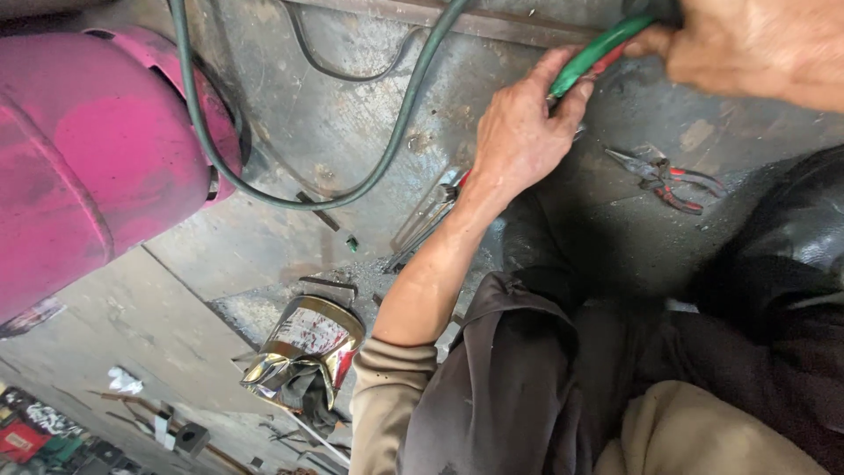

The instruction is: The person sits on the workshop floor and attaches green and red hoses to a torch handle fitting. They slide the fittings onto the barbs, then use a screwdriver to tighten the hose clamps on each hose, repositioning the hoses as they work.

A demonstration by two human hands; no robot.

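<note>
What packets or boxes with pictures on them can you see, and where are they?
Crumpled foil packet: on the floor beside the person's left elbow, shiny gold and silver with red and white print, torn open.
Small colourful boxes: bottom left corner of the floor, red, green and dark, too small to tell more.
No signs or screens show.
</note>
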